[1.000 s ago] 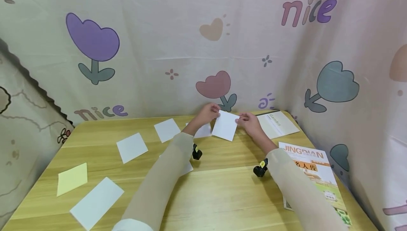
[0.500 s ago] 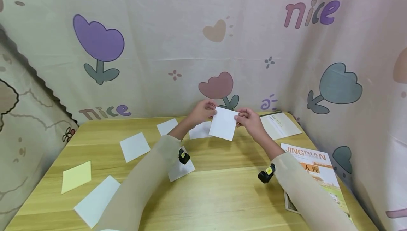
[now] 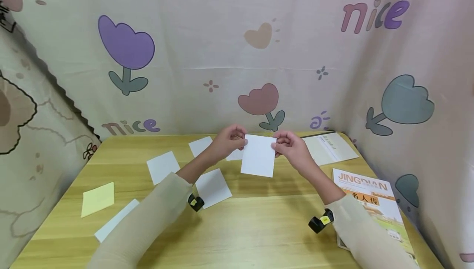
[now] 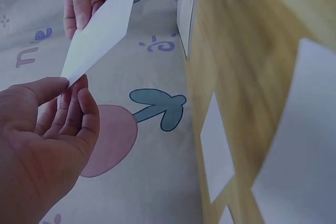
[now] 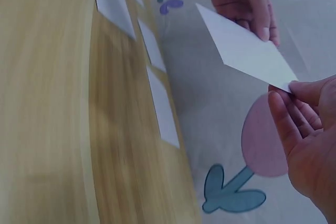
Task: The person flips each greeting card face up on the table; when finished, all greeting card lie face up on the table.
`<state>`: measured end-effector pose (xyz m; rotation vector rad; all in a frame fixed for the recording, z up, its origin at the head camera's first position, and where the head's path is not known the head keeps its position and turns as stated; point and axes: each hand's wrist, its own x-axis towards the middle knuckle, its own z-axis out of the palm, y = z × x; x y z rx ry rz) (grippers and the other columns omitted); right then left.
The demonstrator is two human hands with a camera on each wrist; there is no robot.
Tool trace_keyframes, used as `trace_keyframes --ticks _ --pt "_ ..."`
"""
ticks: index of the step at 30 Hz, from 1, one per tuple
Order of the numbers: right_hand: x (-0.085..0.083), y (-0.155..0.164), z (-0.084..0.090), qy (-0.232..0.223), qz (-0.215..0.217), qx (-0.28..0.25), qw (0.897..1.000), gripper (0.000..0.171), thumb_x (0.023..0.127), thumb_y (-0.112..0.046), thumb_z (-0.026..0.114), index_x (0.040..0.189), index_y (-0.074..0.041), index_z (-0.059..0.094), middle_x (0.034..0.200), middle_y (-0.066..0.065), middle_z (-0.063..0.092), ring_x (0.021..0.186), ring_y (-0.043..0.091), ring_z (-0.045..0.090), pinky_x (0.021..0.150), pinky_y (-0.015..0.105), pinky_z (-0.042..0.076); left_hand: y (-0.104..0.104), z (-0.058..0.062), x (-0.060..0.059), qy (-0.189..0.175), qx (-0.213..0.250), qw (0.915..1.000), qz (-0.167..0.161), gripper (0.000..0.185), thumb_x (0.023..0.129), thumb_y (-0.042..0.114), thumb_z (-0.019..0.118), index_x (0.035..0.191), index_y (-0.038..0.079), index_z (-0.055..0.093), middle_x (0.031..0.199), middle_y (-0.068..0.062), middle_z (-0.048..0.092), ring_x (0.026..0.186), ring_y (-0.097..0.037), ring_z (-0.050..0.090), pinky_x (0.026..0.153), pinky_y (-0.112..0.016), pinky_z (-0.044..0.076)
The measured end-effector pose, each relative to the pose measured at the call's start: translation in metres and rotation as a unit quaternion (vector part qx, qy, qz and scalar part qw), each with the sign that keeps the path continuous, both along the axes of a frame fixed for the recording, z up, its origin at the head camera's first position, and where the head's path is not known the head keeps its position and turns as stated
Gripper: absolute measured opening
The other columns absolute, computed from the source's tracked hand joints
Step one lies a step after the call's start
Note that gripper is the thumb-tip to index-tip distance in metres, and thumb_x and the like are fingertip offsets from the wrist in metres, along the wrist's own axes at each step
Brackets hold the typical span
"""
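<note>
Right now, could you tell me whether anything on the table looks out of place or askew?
Loose white sheets lie scattered at differing angles, with one yellow sheet among them. Both hands pinch another white sheet.

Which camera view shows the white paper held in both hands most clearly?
The head view: the white paper appears whole, face-on, hanging above the table, with the left hand and right hand pinching its upper corners. Both wrist views show it only at a steep slant, as a narrow diamond between the two hands.
</note>
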<state>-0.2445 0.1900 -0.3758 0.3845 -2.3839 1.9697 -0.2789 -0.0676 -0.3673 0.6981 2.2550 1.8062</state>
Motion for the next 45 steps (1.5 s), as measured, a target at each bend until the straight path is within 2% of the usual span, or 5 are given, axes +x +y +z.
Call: trace_keyframes --ticks 8,15,22,32,45 --pt "0.021 -0.014 -0.001 -0.005 0.016 0.001 1.000 0.030 0.094 -0.007 0.070 0.120 0.001 0.058 0.093 0.009 0.061 0.073 0.018 0.066 0.074 0.036 0.060 -0.016 -0.003 0.032 -0.012 0.014 0.9996 0.024 0.026 0.096 0.008 0.066 0.120 0.002 0.056 0.103 -0.010 0.062 0.084 -0.021 0.065 0.081 -0.032 0.057" --pt "0.037 -0.030 -0.007 -0.002 0.040 -0.005 0.999 0.027 0.093 -0.005 0.070 0.118 0.000 0.060 0.093 0.011 0.061 0.072 0.017 0.065 0.072 0.034 0.060 -0.034 -0.011 0.060 -0.022 0.021 0.9984 0.048 0.025 0.095 0.010 0.067 0.118 0.007 0.057 0.106 -0.010 0.061 0.089 -0.033 0.064 0.084 -0.036 0.057" --pt "0.045 -0.040 -0.008 -0.005 0.046 -0.004 0.999 0.026 0.093 -0.006 0.070 0.118 -0.003 0.062 0.092 0.009 0.061 0.077 0.025 0.065 0.075 0.042 0.060 -0.041 -0.016 0.079 -0.028 0.031 0.9962 0.076 0.027 0.096 0.012 0.068 0.120 0.005 0.056 0.105 -0.010 0.061 0.084 -0.021 0.065 0.083 -0.037 0.056" --pt "0.048 -0.043 -0.010 0.001 0.077 -0.016 0.997 0.025 0.094 -0.008 0.069 0.118 -0.004 0.062 0.098 0.014 0.063 0.077 0.019 0.068 0.074 0.039 0.061 -0.045 -0.022 0.085 -0.036 0.060 0.9933 0.091 0.026 0.096 0.008 0.065 0.120 0.003 0.057 0.103 -0.010 0.060 0.082 -0.018 0.063 0.080 -0.027 0.056" --pt "0.048 -0.034 -0.007 0.014 0.113 -0.005 0.993 0.029 0.095 -0.012 0.070 0.122 -0.007 0.063 0.101 0.015 0.064 0.077 0.019 0.068 0.075 0.042 0.061 -0.046 -0.028 0.084 -0.071 0.076 0.9928 0.060 0.029 0.097 0.012 0.065 0.122 0.002 0.054 0.105 -0.012 0.060 0.088 -0.021 0.063 0.084 -0.029 0.056"
